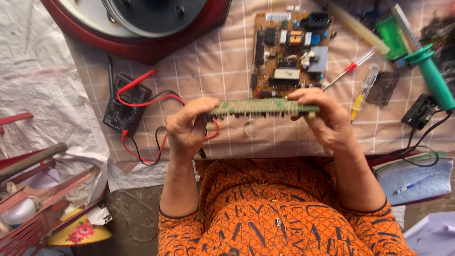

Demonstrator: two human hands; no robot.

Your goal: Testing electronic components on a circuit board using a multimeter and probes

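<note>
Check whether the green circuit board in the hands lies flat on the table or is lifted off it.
Lifted: the left hand and right hand grip the green circuit board by its ends, edge-on, above the checked cloth.

Head camera looks steeply down, close, perhaps overhead.

a long, thin green circuit board (261,108) is held up in the air above the checked cloth, near its front edge. it is turned on its side, so only its narrow edge is seen. it lies level from left to right. its left end is gripped by the left hand (187,128), and its right end by the right hand (327,118).
</note>
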